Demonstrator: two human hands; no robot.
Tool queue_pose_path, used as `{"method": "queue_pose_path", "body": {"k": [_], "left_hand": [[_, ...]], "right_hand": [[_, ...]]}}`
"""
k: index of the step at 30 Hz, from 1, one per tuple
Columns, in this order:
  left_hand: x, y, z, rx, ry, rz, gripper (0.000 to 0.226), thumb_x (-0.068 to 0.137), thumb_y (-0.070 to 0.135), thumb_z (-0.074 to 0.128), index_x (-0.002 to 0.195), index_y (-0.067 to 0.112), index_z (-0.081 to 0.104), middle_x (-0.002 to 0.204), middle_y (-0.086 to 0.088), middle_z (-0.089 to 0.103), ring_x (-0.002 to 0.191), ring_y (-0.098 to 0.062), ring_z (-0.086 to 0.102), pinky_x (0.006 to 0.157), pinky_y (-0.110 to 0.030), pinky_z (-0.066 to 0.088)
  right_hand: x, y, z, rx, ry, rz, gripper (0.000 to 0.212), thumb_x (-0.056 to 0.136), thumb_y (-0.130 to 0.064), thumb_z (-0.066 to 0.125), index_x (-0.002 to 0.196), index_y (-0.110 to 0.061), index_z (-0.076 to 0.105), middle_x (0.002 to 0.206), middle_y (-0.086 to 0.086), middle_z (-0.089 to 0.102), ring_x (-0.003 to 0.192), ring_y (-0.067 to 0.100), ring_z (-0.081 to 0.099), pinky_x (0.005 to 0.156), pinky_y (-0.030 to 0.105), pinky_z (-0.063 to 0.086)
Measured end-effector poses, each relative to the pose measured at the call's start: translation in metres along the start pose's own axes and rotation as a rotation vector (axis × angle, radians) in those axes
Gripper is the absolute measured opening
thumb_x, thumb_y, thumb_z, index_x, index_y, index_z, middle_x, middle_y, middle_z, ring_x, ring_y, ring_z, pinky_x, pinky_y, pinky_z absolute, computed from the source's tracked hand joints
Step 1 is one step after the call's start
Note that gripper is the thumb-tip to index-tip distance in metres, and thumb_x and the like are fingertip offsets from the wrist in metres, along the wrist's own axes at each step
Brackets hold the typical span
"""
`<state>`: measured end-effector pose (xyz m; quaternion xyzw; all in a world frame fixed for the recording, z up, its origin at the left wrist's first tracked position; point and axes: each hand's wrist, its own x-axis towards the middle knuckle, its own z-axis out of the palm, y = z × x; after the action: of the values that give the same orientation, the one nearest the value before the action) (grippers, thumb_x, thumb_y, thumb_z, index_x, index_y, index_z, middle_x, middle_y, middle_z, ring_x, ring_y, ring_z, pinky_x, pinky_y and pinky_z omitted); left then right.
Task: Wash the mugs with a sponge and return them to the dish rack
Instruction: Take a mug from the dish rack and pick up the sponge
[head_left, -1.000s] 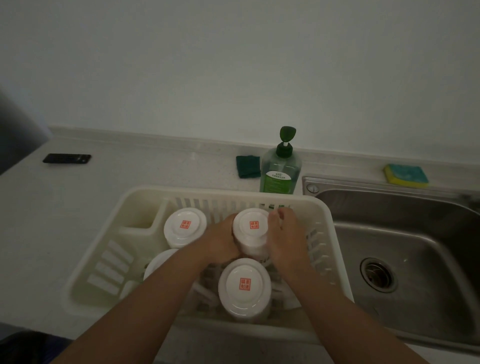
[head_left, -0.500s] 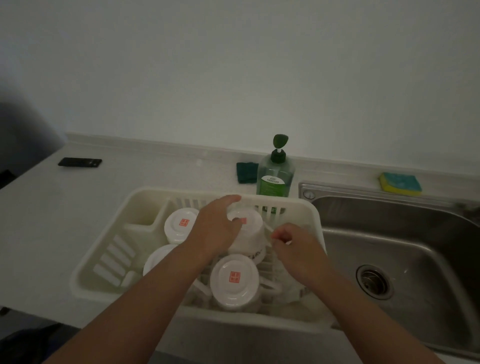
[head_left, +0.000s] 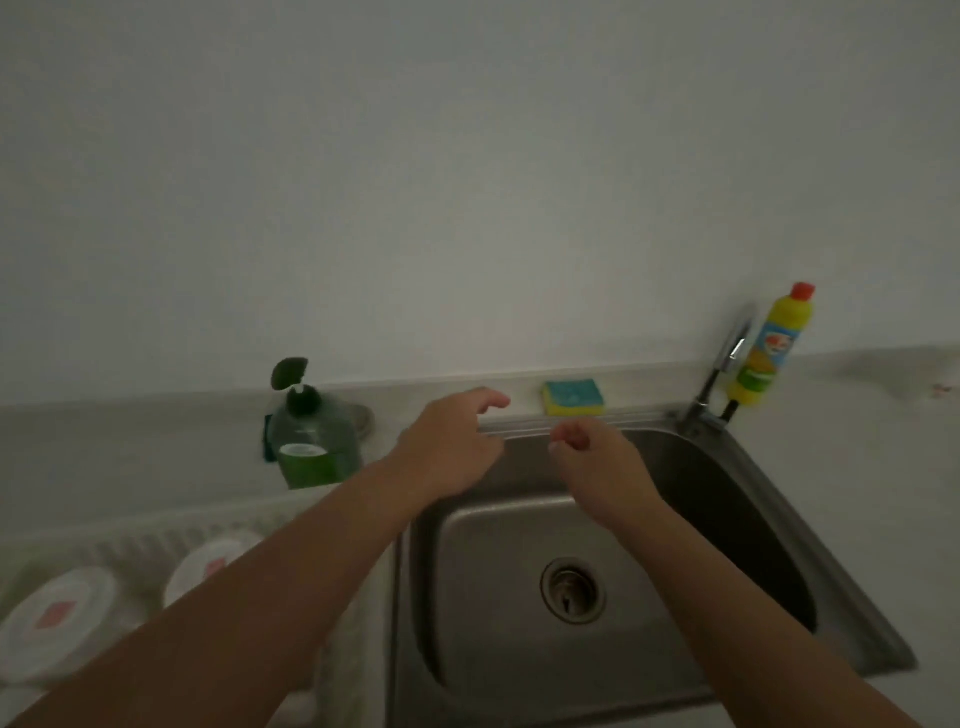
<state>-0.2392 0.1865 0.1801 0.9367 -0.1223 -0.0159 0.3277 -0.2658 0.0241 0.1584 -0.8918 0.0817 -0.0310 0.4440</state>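
Sitting upside down in dish rack (head_left: 156, 535) at lower left: two mugs (head_left: 57, 618). Sponge (head_left: 574, 397) lay on ledge behind sink (head_left: 493, 571). Left hand (head_left: 452, 449) hovered over sink's back rim, fingers loosely spread, empty. Right hand (head_left: 597, 467) beside it, fingers curled inward, nothing visible held.
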Motion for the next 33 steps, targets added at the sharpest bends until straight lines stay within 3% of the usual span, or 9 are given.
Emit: {"method": "queue_pose_path", "body": {"k": [3, 7, 12, 17, 24, 29, 33], "left_hand": [[0.041, 0.028, 0.032, 0.069, -0.096, 0.081, 0.048, 0.084, 0.016, 0.06, 0.13, 0.026, 0.053, 0.135, 0.0, 0.056, 0.118, -0.018, 0.054, 0.099, -0.025, 0.04], [0.099, 0.04, 0.079, 0.193, -0.184, 0.112, 0.049, 0.085, 0.019, 0.059, 0.133, 0.022, 0.051, 0.134, -0.006, 0.056, 0.119, -0.023, 0.053, 0.096, -0.025, 0.038], [0.156, 0.013, 0.135, 0.333, -0.289, 0.057, 0.056, 0.083, 0.024, 0.061, 0.136, 0.016, 0.046, 0.133, -0.013, 0.054, 0.119, -0.028, 0.052, 0.098, -0.033, 0.042], [0.209, -0.018, 0.174, 0.489, -0.308, 0.037, 0.075, 0.084, 0.028, 0.064, 0.147, 0.017, 0.025, 0.14, -0.016, 0.04, 0.124, -0.032, 0.043, 0.098, -0.042, 0.043], [0.291, -0.046, 0.217, 0.674, -0.238, 0.203, 0.095, 0.08, 0.041, 0.071, 0.151, 0.018, 0.012, 0.156, -0.015, 0.014, 0.144, -0.034, 0.015, 0.113, -0.047, 0.025], [0.296, -0.045, 0.231, 0.86, -0.138, 0.259, 0.051, 0.092, 0.006, 0.049, 0.141, 0.003, 0.033, 0.146, -0.027, 0.027, 0.135, -0.043, 0.027, 0.104, -0.047, 0.035], [0.288, -0.045, 0.235, 0.898, -0.057, 0.317, 0.047, 0.08, 0.004, 0.065, 0.124, -0.003, 0.05, 0.114, -0.024, 0.059, 0.105, -0.041, 0.057, 0.077, -0.043, 0.052]], "right_hand": [[0.029, 0.032, -0.025, 0.058, 0.019, 0.066, 0.037, 0.088, -0.019, 0.058, 0.125, -0.017, 0.057, 0.115, 0.002, 0.064, 0.106, 0.016, 0.057, 0.091, 0.025, 0.04], [0.074, 0.07, -0.035, 0.149, 0.025, 0.159, 0.045, 0.088, -0.019, 0.057, 0.133, -0.017, 0.052, 0.125, 0.006, 0.06, 0.115, 0.02, 0.054, 0.103, 0.036, 0.04], [0.123, 0.105, -0.024, 0.235, 0.051, 0.262, 0.042, 0.086, -0.019, 0.056, 0.129, -0.017, 0.055, 0.123, 0.007, 0.061, 0.112, 0.022, 0.057, 0.102, 0.041, 0.043], [0.166, 0.133, 0.003, 0.358, 0.084, 0.35, 0.039, 0.083, -0.016, 0.056, 0.122, -0.018, 0.058, 0.111, 0.006, 0.065, 0.099, 0.024, 0.063, 0.094, 0.044, 0.049], [0.2, 0.162, 0.029, 0.516, 0.198, 0.447, 0.03, 0.087, -0.012, 0.055, 0.115, -0.018, 0.059, 0.101, 0.0, 0.062, 0.1, 0.019, 0.062, 0.096, 0.041, 0.048], [0.203, 0.168, 0.038, 0.511, 0.204, 0.438, 0.022, 0.084, -0.011, 0.057, 0.102, -0.024, 0.061, 0.094, 0.0, 0.066, 0.094, 0.02, 0.064, 0.094, 0.044, 0.05], [0.201, 0.168, 0.03, 0.48, 0.209, 0.432, 0.021, 0.083, -0.01, 0.058, 0.099, -0.023, 0.062, 0.089, -0.002, 0.067, 0.09, 0.02, 0.066, 0.091, 0.044, 0.051]]}}
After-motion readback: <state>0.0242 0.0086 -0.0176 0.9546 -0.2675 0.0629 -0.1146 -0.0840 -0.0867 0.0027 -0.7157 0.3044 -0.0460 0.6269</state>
